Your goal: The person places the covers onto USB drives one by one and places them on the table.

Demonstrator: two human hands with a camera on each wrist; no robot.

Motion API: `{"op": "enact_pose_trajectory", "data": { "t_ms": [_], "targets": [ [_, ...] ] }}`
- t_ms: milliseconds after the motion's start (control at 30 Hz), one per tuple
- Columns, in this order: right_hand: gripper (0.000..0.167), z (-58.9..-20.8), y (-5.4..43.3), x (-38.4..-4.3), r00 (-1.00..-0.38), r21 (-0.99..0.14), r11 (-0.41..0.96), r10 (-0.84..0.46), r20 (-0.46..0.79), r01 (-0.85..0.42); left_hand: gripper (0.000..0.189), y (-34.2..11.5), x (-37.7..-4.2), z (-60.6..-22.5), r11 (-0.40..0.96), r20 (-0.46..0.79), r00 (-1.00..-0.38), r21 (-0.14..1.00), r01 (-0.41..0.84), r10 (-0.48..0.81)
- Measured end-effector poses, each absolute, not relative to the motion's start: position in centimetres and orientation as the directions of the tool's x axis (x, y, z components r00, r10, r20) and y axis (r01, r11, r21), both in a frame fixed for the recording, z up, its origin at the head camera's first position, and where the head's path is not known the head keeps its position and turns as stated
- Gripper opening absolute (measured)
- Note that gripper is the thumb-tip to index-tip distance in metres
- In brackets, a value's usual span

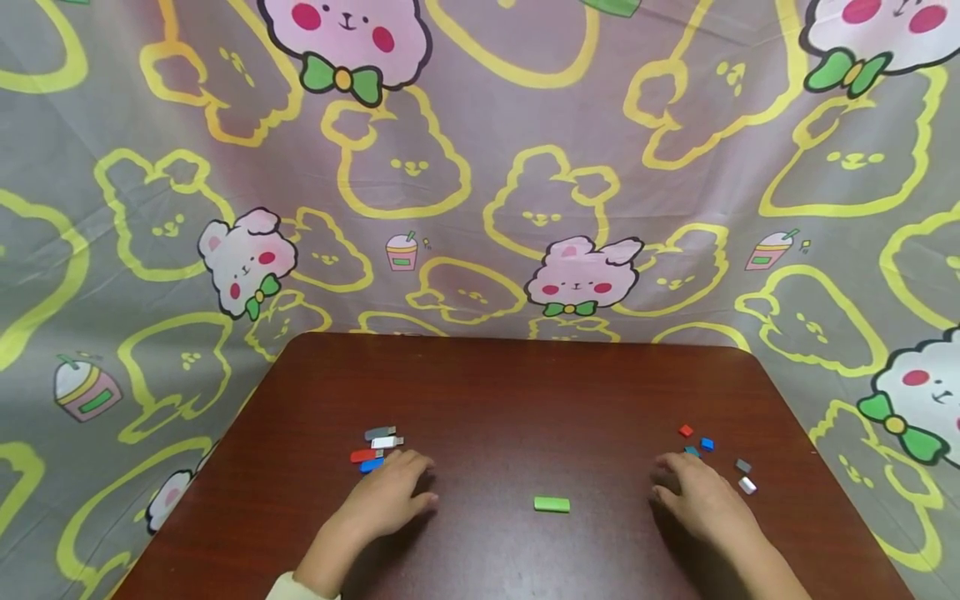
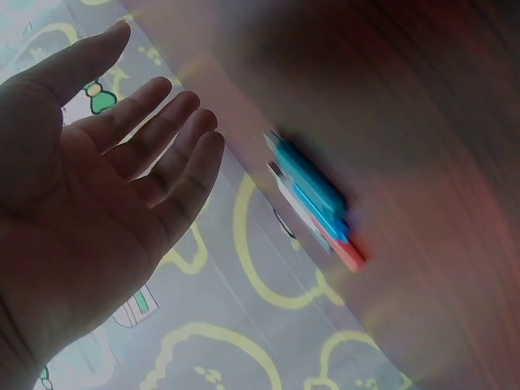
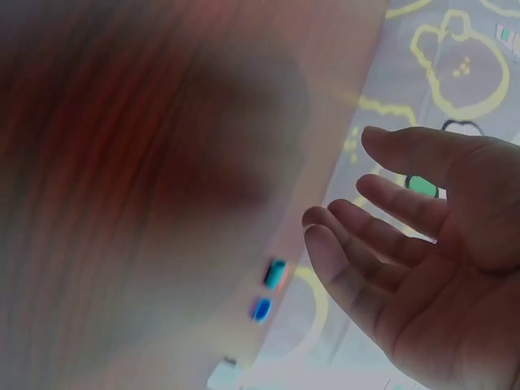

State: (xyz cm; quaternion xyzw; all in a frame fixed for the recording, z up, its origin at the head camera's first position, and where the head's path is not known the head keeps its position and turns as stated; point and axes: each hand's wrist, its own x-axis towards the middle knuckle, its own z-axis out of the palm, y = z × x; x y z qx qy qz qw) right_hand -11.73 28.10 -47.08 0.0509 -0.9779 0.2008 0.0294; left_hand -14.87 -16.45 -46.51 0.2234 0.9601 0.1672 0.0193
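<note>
From my end, I see the green stick (image 1: 552, 504) on the desk (image 1: 495, 400), between the left grip (image 1: 388, 498) and the right grip (image 1: 699, 497), apart from both. Each is relaxed, loosely spread and holding nothing.

Reddish-brown tabletop (image 1: 495, 400) is lying beneath the fingers (image 1: 420, 461) and extending past them. Grey cloth (image 1: 480, 117) is hanging beyond the fingers and flanking both sides, showing yellow outlines (image 1: 543, 80), pink-cheeked animals (image 1: 577, 273), green bows (image 1: 318, 73), drink cups (image 1: 402, 252).
</note>
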Motion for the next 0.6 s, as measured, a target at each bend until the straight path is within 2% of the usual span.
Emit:
{"op": "enact_pose_trajectory", "data": {
  "t_ms": [300, 600],
  "targets": [
    [0.04, -46.8, 31.1, -12.3, -0.998, -0.355, 0.933, -0.03, 0.059, -0.049, 0.04, -18.2, -14.6, -46.5, 0.867, 0.029, -0.934, 0.362, 0.343, 0.357],
    [0.045, -47.1, 32.1, -13.1, -0.995, -0.344, 0.937, -0.034, 0.097, -0.066, 0.034, -19.4, -14.5, -46.7, 0.877, 0.039, -0.947, 0.368, 0.309, 0.318]
  ]
}}
